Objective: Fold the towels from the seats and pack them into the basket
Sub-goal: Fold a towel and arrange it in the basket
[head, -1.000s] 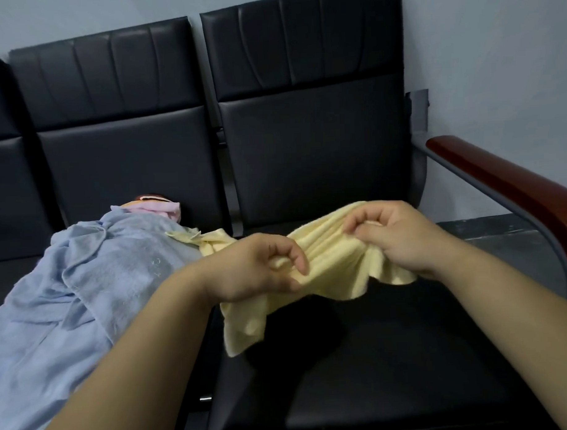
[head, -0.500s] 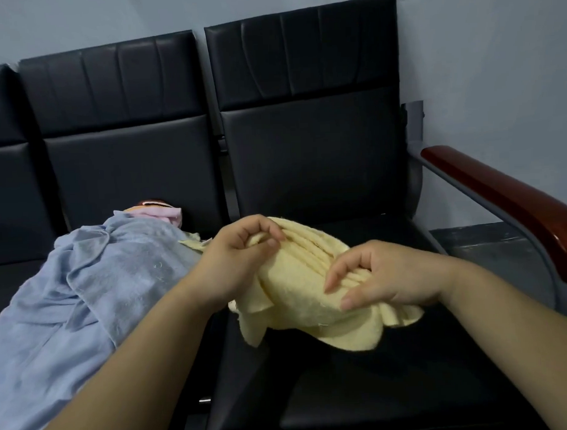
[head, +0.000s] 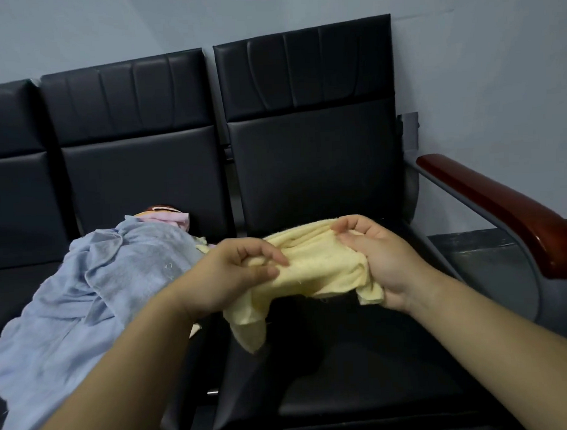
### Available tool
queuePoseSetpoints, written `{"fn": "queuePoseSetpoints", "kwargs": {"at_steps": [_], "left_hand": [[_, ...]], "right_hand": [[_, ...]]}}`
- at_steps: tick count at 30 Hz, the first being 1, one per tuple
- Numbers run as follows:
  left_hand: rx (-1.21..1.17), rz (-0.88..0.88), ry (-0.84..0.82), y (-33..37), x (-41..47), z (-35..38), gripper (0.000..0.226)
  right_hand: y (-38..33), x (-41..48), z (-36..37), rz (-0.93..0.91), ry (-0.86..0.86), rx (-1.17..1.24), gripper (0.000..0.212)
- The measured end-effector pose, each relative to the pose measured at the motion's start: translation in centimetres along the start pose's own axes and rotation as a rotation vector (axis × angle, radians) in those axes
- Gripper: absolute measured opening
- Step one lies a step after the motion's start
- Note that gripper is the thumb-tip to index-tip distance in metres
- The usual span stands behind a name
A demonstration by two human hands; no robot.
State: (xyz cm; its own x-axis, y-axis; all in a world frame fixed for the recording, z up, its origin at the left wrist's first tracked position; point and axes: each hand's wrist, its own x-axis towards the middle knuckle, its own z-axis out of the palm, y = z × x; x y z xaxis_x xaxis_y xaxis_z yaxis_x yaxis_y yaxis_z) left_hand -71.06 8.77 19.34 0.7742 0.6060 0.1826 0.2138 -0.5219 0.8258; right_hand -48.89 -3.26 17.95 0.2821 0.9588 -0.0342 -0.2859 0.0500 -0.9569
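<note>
Corners first imo: that yellow towel (head: 316,262) is all bunched up, so I'd find two corners on one edge and pull it flat before folding anything. Left hand (head: 233,274) pinches a wad between thumb and curled fingers. Right hand (head: 383,259) grips the other end, fingers curled round it, and the towel hangs between them just above the black seat (head: 361,373).

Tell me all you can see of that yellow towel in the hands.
The yellow towel is pale and fluffy, like terry cloth. It is bunched and wrinkled, not folded flat, stretched between the left hand, which pinches one end, and the right hand, which grips the other. A loose corner hangs down above the black seat.
</note>
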Motion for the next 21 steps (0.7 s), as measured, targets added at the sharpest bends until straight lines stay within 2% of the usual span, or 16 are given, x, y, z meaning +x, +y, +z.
{"fn": "queuePoseSetpoints", "kwargs": {"at_steps": [1, 3, 6, 8, 10, 12, 16, 19, 21], "left_hand": [[-0.077, 0.004, 0.028, 0.3, -0.3, -0.1, 0.015], [-0.226, 0.001, 0.046, 0.8, -1.0, -0.4, 0.012], [-0.290, 0.010, -0.039, 1.1, -2.0, -0.8, 0.012], [-0.235, -0.006, -0.151, 0.8, -2.6, -1.0, 0.014], [-0.173, -0.046, -0.286, 0.4, -3.2, -1.4, 0.022], [-0.123, -0.098, -0.428, 0.2, -3.6, -1.8, 0.028], [-0.050, -0.220, -0.583, -0.2, -3.8, -2.5, 0.032], [0.043, -0.257, -0.603, -0.8, -3.6, -2.7, 0.031], [0.195, -0.266, -0.581, -1.3, -3.2, -2.5, 0.031]], "right_hand": [[-0.4, -0.4, 0.1, 0.030, -0.087, 0.021, 0.012], [-1.4, -1.5, -0.3, 0.115, -0.323, -0.089, 0.021], [-2.1, -2.5, -1.7, 0.158, -0.578, -0.699, 0.031], [-2.5, -2.7, -2.2, 0.120, -0.559, -0.999, 0.030], [-2.8, -2.5, -2.7, 0.061, -0.422, -1.015, 0.027], [-2.8, -2.5, -3.0, 0.028, -0.370, -0.930, 0.026], [-2.6, -2.9, -2.6, 0.092, -0.492, -0.818, 0.025], [-2.0, -2.6, -2.3, 0.189, -0.612, -0.937, 0.023], [-1.4, -2.1, -2.1, 0.246, -0.658, -1.035, 0.023]]}}
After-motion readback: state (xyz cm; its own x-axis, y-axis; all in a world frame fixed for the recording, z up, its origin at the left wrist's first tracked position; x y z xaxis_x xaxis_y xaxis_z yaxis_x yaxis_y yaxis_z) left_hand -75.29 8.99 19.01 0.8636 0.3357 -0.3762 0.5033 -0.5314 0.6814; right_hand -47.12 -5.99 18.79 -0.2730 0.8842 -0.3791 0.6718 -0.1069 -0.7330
